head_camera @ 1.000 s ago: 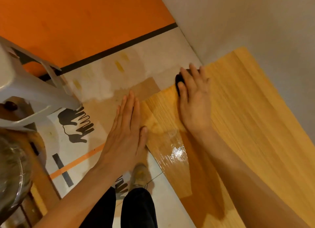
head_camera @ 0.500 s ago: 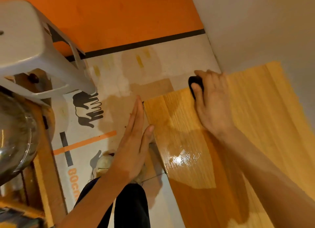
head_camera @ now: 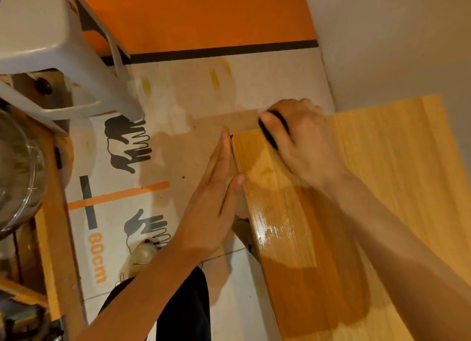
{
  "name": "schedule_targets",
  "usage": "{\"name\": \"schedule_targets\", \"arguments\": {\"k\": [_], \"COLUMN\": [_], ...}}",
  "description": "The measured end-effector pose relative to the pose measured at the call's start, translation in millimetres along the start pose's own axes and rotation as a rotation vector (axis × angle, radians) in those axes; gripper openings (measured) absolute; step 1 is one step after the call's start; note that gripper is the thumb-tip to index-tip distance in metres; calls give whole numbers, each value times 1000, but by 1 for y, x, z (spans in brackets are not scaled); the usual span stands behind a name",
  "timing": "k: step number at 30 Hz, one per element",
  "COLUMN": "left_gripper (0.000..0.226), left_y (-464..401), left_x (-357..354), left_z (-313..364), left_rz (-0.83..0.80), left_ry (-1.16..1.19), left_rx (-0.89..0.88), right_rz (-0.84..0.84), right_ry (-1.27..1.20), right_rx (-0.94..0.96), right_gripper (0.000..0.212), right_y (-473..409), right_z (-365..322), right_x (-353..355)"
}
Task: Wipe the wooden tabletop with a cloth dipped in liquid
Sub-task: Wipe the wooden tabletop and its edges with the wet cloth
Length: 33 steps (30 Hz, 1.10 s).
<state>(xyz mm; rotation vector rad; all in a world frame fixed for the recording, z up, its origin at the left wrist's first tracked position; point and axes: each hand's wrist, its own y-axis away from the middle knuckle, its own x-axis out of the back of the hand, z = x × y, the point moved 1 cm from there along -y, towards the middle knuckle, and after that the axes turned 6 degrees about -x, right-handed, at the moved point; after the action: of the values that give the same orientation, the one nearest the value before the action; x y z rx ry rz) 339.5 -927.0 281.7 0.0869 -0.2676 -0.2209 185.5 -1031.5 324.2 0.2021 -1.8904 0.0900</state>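
The wiping step is in hand. The right hand (head_camera: 303, 142) presses a dark cloth (head_camera: 274, 129) onto the far left corner of the wooden bench (head_camera: 382, 188), fingers curled over the cloth and thumb laid along its near side. The left hand (head_camera: 216, 188) is flat, fingers straight and together, braced against the left edge of the bench, with its thumb resting on the top surface. A glossy wet patch (head_camera: 272, 231) lies near the left edge, closer to the person, so that strip appears already treated (the right-hand portion looks matt and dry).

The next move probably calls for drawing the cloth back along the grain over an untreated strip, with even pressure, while the left hand steadies the edge.

Most of the cloth is hidden under the right hand; its size and wetness cannot be judged. The near end of the bench is cut off by the frame. A white stool (head_camera: 51, 47) and a glass bowl (head_camera: 17, 175) are partly out of view at left
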Motion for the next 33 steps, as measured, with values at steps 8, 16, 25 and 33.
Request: {"name": "schedule_targets", "arguments": {"k": [8,16,25,33], "left_gripper": [57,54,57,59], "left_y": [4,10,-8,-14], "left_x": [15,17,19,22], "left_z": [-9,-4,-6,-6], "left_rz": [-57,-77,-3,-56], "left_ry": [108,235,434,397], "left_rx": [-74,-53,-11,16], "right_rz": [-122,-128,116,214], "right_ry": [-8,-101,-127,-7], "right_rx": [21,29,-152,-245], "right_gripper": [41,34,46,49], "right_y": [-7,15,107,77], "right_z": [19,-56,-71,-84], "right_x": [20,-16,-31,-47]}}
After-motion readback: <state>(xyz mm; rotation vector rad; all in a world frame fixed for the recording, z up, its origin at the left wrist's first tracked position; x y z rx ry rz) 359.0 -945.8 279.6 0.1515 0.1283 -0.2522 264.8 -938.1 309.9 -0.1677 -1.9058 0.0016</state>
